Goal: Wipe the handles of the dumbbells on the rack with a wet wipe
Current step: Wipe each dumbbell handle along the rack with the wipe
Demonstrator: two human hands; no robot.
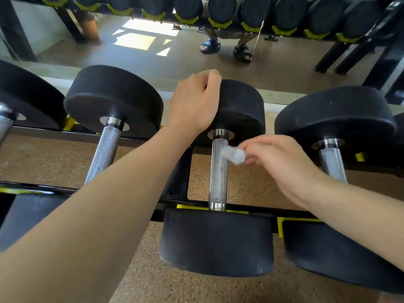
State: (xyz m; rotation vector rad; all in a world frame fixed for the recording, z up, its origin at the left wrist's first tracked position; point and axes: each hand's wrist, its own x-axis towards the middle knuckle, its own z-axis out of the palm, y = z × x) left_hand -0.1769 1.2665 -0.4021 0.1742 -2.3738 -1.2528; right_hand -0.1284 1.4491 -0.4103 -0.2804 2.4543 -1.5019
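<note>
The right hand [282, 162] pinches a small bunched wet wipe [235, 155] between thumb and fingertips, and the wipe touches the right side of the middle dumbbell handle [218, 171] near its far collar, at about 12 o'clock along the bar. The left hand [192, 101] has its fingers curled over the top edge of that dumbbell's far head [240, 108], apparently steadying it on the rack [175, 171].

To wipe this handle well, I judge the wipe needs more contact: opened out and wrapped partly round the knurled bar, not dabbed with a wad. From the far collar it should draw toward 6 o'clock, down to the near head [216, 241], with a twist of the wrist so the underside is covered too. The knurling may snag and shred a thin wipe, so firm, slow strokes suit it better than scrubbing. The left hand's hold on the far head should stop the dumbbell rolling in its yellow cradle.

A second handle [105, 154] lies at 9 o'clock and a third handle [332, 162] at 3 o'clock, partly hidden behind the right wrist. Whether either is already wiped cannot be told.
</note>
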